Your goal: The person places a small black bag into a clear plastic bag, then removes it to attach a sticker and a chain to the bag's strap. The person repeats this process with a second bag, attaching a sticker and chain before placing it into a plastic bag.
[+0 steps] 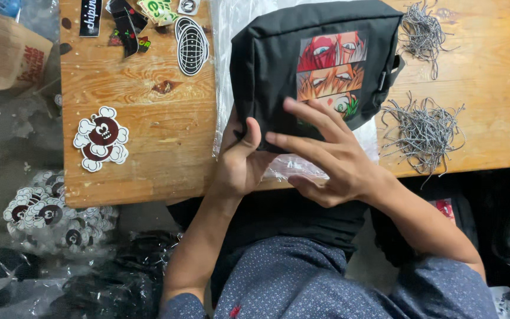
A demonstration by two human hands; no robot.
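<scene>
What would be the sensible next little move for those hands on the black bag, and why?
Probably lower the right hand flat onto the bag's picture patch and press along its lower edge. Its fingers are spread just over that edge, while the left hand grips the near edge of the black bag, steadying it on the clear plastic sheet on the wooden table.

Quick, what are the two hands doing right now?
Left hand: grips the near edge of the black bag, thumb on top.
Right hand: open, fingers spread, resting over the bag's picture patch.
</scene>
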